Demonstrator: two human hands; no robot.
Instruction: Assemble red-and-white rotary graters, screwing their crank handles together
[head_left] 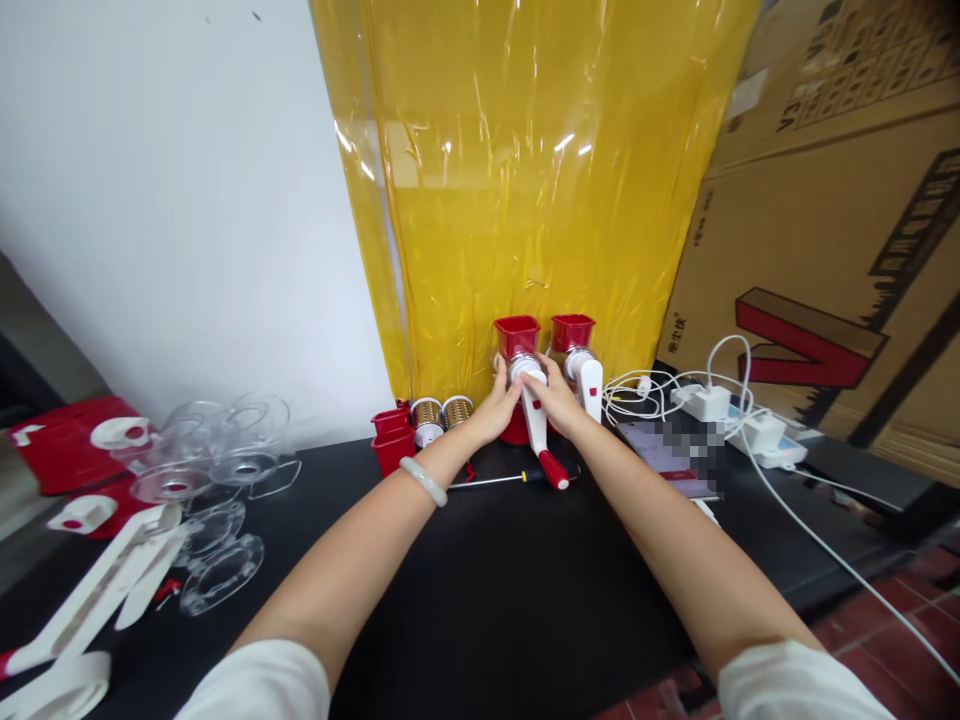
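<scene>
A red and white rotary grater (pixel 517 336) stands upright at the back of the black table, between my hands. My left hand (pixel 496 408) grips its left side, fingers curved round the transparent housing. From the right, my right hand (pixel 556 400) closes on the same grater near the crank hub. Its white crank (pixel 537 425) points down to a red knob (pixel 553 470). Just right of it is a second rotary grater (pixel 574 332) with a white crank. A screwdriver (pixel 534 476) lies in front. My fingertips partly hide the housing.
Metal grating drums (pixel 427 418) and red hoppers (pixel 393 446) sit to the left. Further left are transparent plastic parts (pixel 225 465), white crank arms (pixel 112 580) and red pieces (pixel 71 440). At right lie a phone (pixel 660 455), white cables and a power strip (pixel 765 435) beside a large carton (pixel 810 200).
</scene>
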